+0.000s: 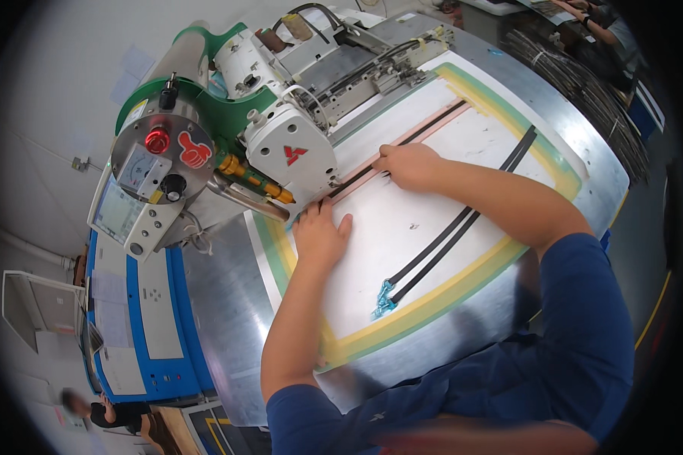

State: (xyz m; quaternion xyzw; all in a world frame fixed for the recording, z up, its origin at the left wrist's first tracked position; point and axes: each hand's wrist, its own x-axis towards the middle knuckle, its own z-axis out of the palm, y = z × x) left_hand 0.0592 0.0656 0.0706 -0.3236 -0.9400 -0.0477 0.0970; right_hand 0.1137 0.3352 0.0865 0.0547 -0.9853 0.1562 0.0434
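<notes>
A white sheet bordered by green and yellow tape lies on the metal table. Along its back side runs a black strip on a pink band. My left hand rests at the strip's near end, fingers apart, beside the white sewing head. My right hand is farther along the strip, fingers curled and pressed together on it; what they grip, if anything, is hidden. Two loose black strips cross the sheet under my right forearm, with crumpled light-blue material at their near ends.
A round control housing with knobs and a screen stands at left, above a blue-and-white cabinet. A machine carriage spans the back. Bundled dark strips lie at right. Other people appear at upper right and lower left.
</notes>
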